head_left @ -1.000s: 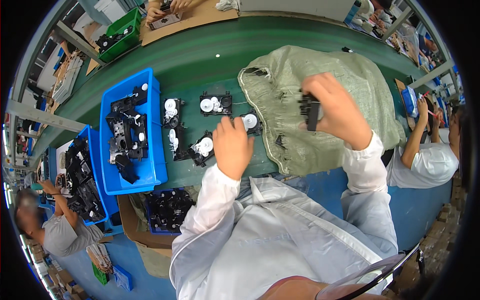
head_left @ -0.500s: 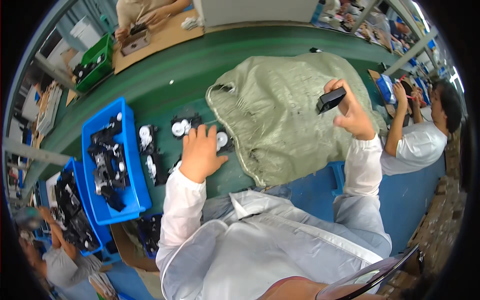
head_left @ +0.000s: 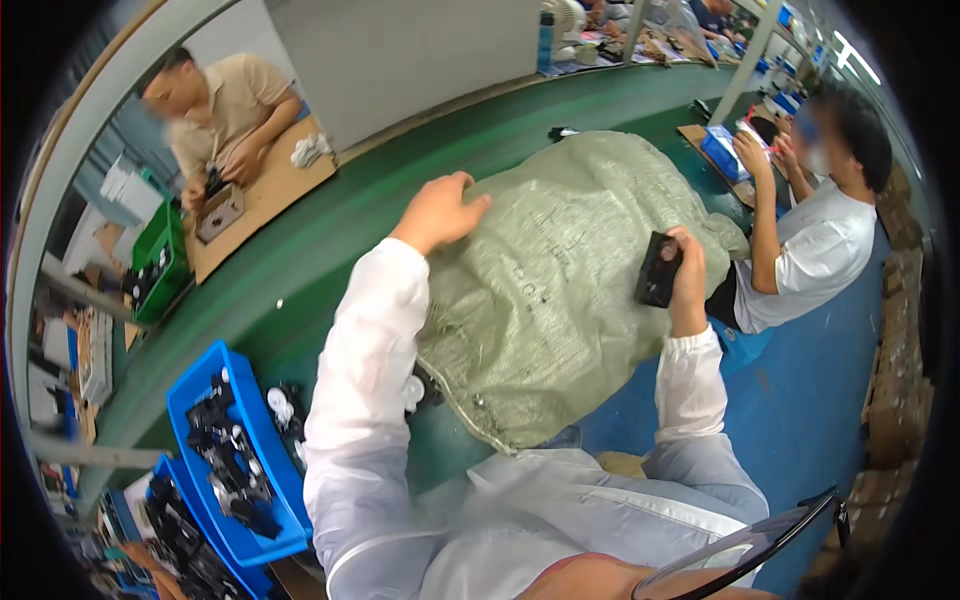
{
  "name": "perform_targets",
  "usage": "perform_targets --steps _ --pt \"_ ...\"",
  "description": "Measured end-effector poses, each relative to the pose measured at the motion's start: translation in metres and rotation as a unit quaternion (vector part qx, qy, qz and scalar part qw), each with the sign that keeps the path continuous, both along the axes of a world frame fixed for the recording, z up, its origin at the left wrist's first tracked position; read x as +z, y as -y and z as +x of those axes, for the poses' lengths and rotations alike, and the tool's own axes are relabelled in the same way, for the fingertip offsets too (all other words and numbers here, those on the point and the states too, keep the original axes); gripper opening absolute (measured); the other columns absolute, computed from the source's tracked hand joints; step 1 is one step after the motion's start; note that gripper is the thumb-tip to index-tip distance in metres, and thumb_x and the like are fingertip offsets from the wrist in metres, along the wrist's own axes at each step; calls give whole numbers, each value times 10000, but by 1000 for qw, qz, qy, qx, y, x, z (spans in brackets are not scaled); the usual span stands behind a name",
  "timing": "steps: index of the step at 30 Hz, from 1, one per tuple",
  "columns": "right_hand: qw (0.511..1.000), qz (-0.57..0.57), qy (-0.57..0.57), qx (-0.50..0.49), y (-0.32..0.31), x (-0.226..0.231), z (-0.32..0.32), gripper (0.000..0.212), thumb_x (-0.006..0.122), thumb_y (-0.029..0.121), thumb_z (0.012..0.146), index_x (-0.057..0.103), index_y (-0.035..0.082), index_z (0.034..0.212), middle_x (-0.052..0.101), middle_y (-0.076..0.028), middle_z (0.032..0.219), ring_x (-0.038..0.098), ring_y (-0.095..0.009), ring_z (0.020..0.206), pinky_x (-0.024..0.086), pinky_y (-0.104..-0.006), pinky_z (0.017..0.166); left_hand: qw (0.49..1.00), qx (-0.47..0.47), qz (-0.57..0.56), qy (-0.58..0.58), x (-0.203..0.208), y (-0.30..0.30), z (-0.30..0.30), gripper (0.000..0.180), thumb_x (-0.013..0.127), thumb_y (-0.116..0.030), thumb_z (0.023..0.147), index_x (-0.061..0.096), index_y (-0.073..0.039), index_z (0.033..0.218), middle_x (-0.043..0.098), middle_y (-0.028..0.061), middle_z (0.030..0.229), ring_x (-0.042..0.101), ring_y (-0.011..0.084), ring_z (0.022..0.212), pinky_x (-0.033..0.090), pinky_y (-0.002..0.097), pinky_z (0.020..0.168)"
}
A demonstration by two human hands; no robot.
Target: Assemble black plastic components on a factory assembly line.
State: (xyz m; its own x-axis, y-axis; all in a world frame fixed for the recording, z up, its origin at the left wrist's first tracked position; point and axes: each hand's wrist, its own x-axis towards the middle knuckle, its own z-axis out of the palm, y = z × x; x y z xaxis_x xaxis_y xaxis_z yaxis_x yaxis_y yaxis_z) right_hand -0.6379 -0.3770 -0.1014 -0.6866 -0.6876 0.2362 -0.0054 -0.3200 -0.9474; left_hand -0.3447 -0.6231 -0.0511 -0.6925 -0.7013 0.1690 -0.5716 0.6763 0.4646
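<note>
A large pale green woven sack [head_left: 560,270] lies bulging across the green work surface in front of me. My left hand [head_left: 440,212] is at its far left edge, thumb and fingers apart, with nothing seen in it. Whether its fingertips touch the weave is hard to tell. Over the sack's right side, my right hand [head_left: 688,275] is closed around a black box-shaped plastic part [head_left: 657,270]. Black assemblies with white gears, such as one with a white wheel [head_left: 282,402], lie left of my left sleeve, which partly hides them.
A blue bin [head_left: 290,530] full of black parts stands at the left, with another blue bin [head_left: 190,520] beside it. Across the green surface, a person [head_left: 235,110] works on a cardboard sheet [head_left: 270,190] near a green crate [head_left: 165,255]. Another person [head_left: 820,240] sits close on my right.
My left hand has gone from above the geared assemblies to the sack's far left edge. My right hand still holds the black part, now turned differently. The whole view has shifted.
</note>
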Motion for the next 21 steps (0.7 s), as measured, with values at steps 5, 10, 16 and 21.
perform_targets --steps 5,10,16,21 --pt "764 396 -437 -260 -25 0 -78 528 542 364 932 488 2 1313 583 -321 1199 554 -501 1110 444 -520 958 985 -2 161 68 -36 47 -81 894 580 -621 856 406 13 1462 429 255 1482 405 369 1388 329 403 1135" --pt "712 586 -371 -111 -79 -15 -103 570 525 438 927 529 -26 1257 604 -300 1182 567 -460 1113 452 -488 952 967 -91 190 146 -35 28 -109 1000 613 -681 777 411 18 1462 422 236 1498 422 357 1382 329 385 1139" --pt "820 461 -322 -108 -94 -23 -102 381 537 317 938 623 -39 1044 666 -270 985 627 -423 996 471 -424 862 965 -133 138 177 -34 29 -113 936 618 -644 780 447 -14 1452 442 243 1475 464 363 1340 360 396 1114" --pt "828 464 -278 -148 -115 -37 -116 333 534 285 953 577 -44 975 613 -235 853 589 -324 780 456 -380 757 959 -146 199 140 -28 34 -117 793 588 -596 865 494 -47 1429 458 232 1461 451 349 1350 343 394 1120"
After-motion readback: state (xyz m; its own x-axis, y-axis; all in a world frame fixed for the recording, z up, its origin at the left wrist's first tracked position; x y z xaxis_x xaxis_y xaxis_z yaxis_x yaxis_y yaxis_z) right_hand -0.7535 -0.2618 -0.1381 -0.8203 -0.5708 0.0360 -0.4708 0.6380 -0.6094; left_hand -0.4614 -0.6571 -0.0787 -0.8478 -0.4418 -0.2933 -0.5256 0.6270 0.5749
